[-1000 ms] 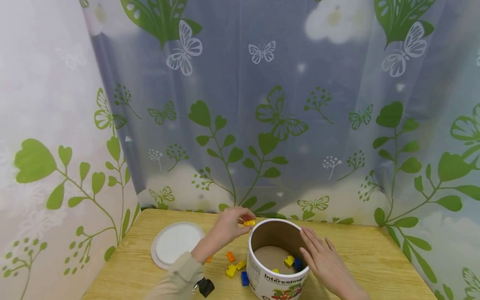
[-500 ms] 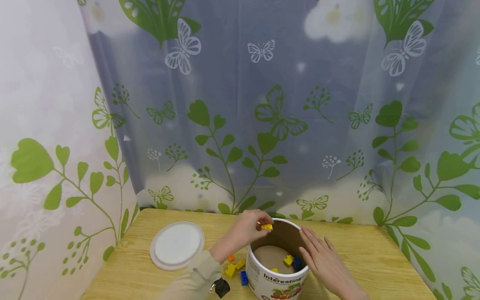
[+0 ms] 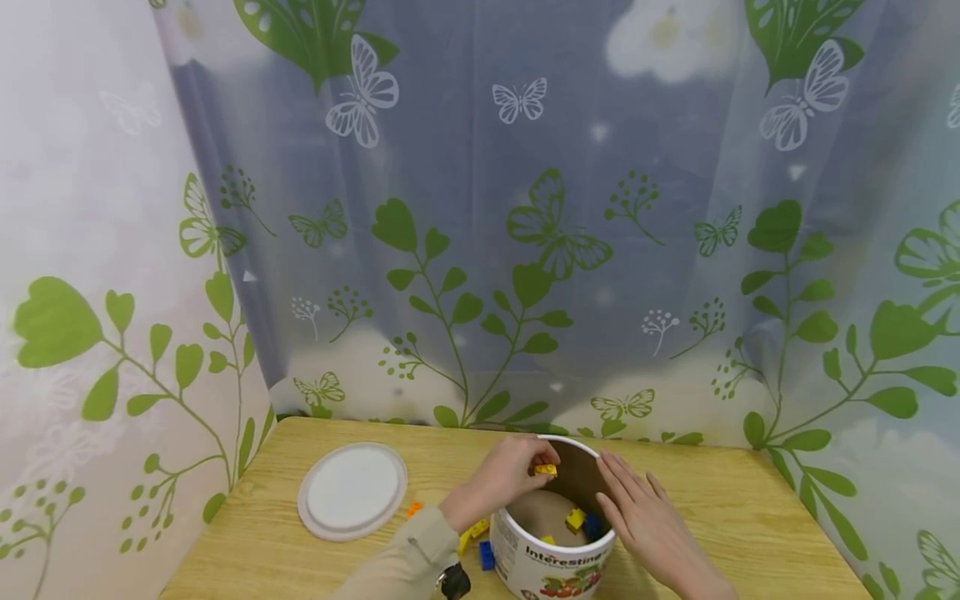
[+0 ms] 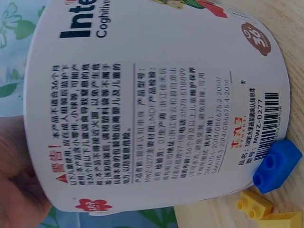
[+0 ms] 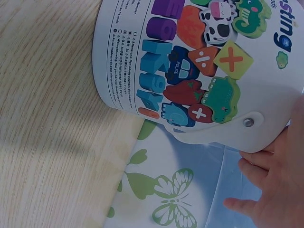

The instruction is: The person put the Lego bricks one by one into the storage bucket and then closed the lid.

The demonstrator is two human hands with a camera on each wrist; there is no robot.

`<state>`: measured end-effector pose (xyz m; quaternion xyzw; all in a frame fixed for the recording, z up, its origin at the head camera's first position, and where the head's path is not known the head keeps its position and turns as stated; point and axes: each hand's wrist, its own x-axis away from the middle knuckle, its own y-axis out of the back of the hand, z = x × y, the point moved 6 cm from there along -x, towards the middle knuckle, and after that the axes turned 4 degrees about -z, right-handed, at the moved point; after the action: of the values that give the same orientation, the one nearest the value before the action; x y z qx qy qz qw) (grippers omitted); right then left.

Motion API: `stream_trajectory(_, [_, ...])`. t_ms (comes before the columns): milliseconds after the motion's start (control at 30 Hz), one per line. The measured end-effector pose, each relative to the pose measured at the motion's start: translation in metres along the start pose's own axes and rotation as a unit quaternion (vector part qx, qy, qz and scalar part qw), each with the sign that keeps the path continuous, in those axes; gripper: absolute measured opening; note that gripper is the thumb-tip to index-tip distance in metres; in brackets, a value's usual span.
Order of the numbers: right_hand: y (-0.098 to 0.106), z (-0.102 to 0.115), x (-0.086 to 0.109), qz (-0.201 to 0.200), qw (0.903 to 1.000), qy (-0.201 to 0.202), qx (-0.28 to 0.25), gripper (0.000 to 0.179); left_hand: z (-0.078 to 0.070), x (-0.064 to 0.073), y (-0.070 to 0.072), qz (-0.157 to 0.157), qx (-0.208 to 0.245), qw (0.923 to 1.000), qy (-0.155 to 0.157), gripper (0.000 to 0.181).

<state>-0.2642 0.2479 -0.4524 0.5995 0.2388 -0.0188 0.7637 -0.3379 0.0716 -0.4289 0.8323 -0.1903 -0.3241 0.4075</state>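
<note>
In the head view a round white bucket (image 3: pixel 555 565) with printed pictures stands at the table's front. My left hand (image 3: pixel 501 482) reaches over its left rim and pinches a yellow toy brick (image 3: pixel 546 470) just inside the opening. Straight fingers of my right hand (image 3: pixel 647 518) rest along the bucket's right rim; the right wrist view shows this hand (image 5: pixel 275 183) beside the handle's rivet. On the bucket's floor lie a yellow brick (image 3: pixel 575 520) and a dark blue brick (image 3: pixel 592 527). The left wrist view shows part of the left hand (image 4: pixel 19 183) at the rim, its fingertips hidden behind the bucket.
Left of the bucket a blue brick (image 3: pixel 487 556) and yellow bricks (image 3: pixel 476 530) lie on the wooden table (image 3: pixel 720 483), partly behind the left sleeve. An orange brick (image 3: pixel 415 508) lies farther left. A round white lid (image 3: pixel 352 490) rests at the left. A patterned curtain (image 3: pixel 480 250) hangs behind.
My left hand has moved right with the yellow brick, from outside the bucket's left rim to over its opening, and a little lower. The right hand has stayed on the rim.
</note>
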Motion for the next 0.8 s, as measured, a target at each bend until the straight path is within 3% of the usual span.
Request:
stream_trajectory(600, [0.0008,0.0008,-0.0003,-0.005,1.0,0.003,-0.007,0.053,0.0028,0.001,-0.0087,-0.005,-0.041,0.9992,-0.002,0.022])
stream_trajectory(800, [0.0006,-0.0001,0.0005,-0.002,1.0,0.003,-0.008,0.053,0.004,0.0014,-0.0002,-0.027,0.008,0.9995,0.015,0.02])
